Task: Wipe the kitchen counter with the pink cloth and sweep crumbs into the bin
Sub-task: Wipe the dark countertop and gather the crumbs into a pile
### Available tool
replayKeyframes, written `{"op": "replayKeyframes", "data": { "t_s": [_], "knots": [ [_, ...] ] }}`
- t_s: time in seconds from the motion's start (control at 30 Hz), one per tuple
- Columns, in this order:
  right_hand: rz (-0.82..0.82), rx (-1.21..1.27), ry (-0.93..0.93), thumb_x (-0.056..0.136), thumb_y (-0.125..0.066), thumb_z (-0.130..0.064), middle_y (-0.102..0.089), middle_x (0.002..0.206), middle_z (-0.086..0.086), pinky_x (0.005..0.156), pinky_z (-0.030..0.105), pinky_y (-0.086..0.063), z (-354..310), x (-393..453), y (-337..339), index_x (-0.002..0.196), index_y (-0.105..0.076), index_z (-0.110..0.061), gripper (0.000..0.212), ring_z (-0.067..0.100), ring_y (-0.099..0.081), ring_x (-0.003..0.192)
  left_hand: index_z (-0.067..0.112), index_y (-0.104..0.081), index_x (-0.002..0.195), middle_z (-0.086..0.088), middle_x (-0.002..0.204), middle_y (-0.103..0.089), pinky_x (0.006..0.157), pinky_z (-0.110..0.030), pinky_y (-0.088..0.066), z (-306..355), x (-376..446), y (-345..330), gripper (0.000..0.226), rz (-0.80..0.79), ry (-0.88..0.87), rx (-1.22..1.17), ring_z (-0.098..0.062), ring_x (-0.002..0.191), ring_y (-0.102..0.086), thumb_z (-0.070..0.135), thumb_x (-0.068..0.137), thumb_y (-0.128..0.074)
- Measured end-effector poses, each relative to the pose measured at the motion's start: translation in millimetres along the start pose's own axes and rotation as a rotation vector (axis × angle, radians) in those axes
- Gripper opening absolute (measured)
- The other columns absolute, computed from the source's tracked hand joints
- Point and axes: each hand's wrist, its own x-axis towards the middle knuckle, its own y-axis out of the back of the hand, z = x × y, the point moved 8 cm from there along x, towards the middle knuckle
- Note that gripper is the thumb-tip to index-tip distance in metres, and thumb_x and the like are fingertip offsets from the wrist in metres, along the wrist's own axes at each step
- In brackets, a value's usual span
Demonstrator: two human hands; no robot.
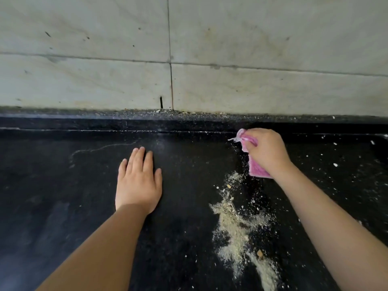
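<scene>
My right hand (266, 152) grips the bunched pink cloth (257, 168) near the back of the black counter (63, 206), at the right. A frayed corner of the cloth sticks out to the left of my fingers. A long heap of pale crumbs (235, 223) lies on the counter in front of that hand and runs toward the near edge. My left hand (137, 181) rests flat on the counter with straight fingers, left of the crumbs. No bin is in view.
A raised black ledge (126, 122) runs along the back of the counter under a pale tiled wall (84, 70), with grit gathered along the joint. Scattered white specks (335, 164) dot the counter right of my right hand.
</scene>
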Motion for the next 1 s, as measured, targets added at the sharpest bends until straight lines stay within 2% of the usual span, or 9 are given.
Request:
{"op": "replayKeyframes", "data": {
  "t_s": [0.2,0.3,0.5,0.6,0.7,0.77,0.83,0.9,1.0],
  "knots": [
    [-0.185,0.045,0.211,0.087,-0.054,-0.006,-0.059,0.122,-0.002,0.103,0.017,-0.016,-30,-21,-24,0.114,-0.063,-0.012,0.028,0.016,-0.045,0.12,0.012,-0.017,0.144,-0.003,0.154,-0.009,0.112,-0.031,0.004,-1,-1,-2,0.053,-0.01,0.028,0.011,-0.015,0.141,0.001,0.033,0.096,-0.025],
    [-0.413,0.186,0.372,0.084,-0.059,-0.007,-0.056,0.116,-0.015,0.108,0.022,-0.021,-53,-55,-29,0.114,-0.058,-0.021,0.033,0.001,-0.044,0.115,0.011,-0.019,0.144,-0.004,0.153,-0.012,0.112,-0.032,0.002,0,-1,-2,0.053,-0.008,0.029,0.004,-0.016,0.141,-0.001,0.032,0.096,-0.027],
    [-0.026,0.142,0.174,0.083,-0.059,-0.004,-0.063,0.117,0.002,0.101,0.027,-0.032,-28,-13,3,0.112,-0.064,-0.011,0.029,0.023,-0.054,0.111,0.01,-0.023,0.143,-0.005,0.152,-0.015,0.112,-0.031,0.003,0,0,-1,0.052,0.015,0.022,0.003,-0.016,0.141,-0.003,0.033,0.096,-0.025],
    [-0.115,0.014,0.092,0.09,-0.048,-0.008,-0.062,0.118,0.002,0.096,0.027,-0.033,-38,4,-25,0.109,-0.066,-0.008,0.026,0.024,-0.048,0.111,0.01,-0.023,0.143,-0.005,0.152,-0.016,0.11,-0.03,0.005,0,1,-1,0.053,0.025,0.021,0.012,-0.017,0.141,-0.004,0.035,0.095,-0.02],
    [-0.212,-0.053,0.223,0.091,-0.044,-0.011,-0.063,0.113,-0.003,0.096,0.021,-0.031,-60,-2,-38,0.089,-0.066,-0.012,0.023,0.015,-0.046,0.114,0.009,-0.024,0.142,-0.006,0.152,-0.017,0.112,-0.032,0.002,0,1,-2,0.052,0.021,0.019,0.008,-0.018,0.141,-0.005,0.033,0.096,-0.022],
    [-0.447,-0.009,0.298,0.09,-0.045,-0.01,-0.067,0.104,-0.001,0.077,0.011,-0.036,-68,-15,-41,0.084,-0.068,-0.012,0.024,0.009,-0.058,0.09,0.011,-0.021,0.143,-0.005,0.153,-0.013,0.112,-0.033,0.002,-1,1,-2,0.052,0.008,0.023,0.008,-0.017,0.141,-0.002,0.034,0.097,-0.023],
    [-0.65,0.058,0.317,0.088,-0.049,-0.01,-0.069,0.101,-0.003,0.053,0.017,-0.041,-71,-30,-37,0.094,-0.071,-0.021,0.025,0.006,-0.056,0.059,0.012,-0.019,0.144,-0.004,0.153,-0.011,0.112,-0.032,0.004,-1,1,-3,0.055,-0.001,0.02,0.02,-0.016,0.141,0.0,0.037,0.095,-0.016],
    [-0.577,0.083,0.318,0.089,-0.05,-0.011,-0.067,0.108,-0.008,0.049,0.016,-0.04,-76,-23,-25,0.105,-0.068,-0.022,0.026,0.001,-0.05,0.049,0.01,-0.023,0.143,-0.005,0.152,-0.016,0.111,-0.032,0.002,-2,1,-5,0.06,0.006,0.022,0.03,-0.018,0.141,-0.005,0.04,0.091,-0.012],
    [-0.295,0.032,0.273,0.091,-0.046,-0.01,-0.064,0.115,-0.004,0.078,0.027,-0.049,-89,2,-25,0.11,-0.065,-0.016,0.028,0.011,-0.058,0.087,0.005,-0.039,0.135,-0.011,0.145,-0.033,0.107,-0.032,-0.002,-2,2,-5,0.07,0.033,0.006,0.037,-0.024,0.138,-0.022,0.043,0.084,-0.009]
  ]
}}
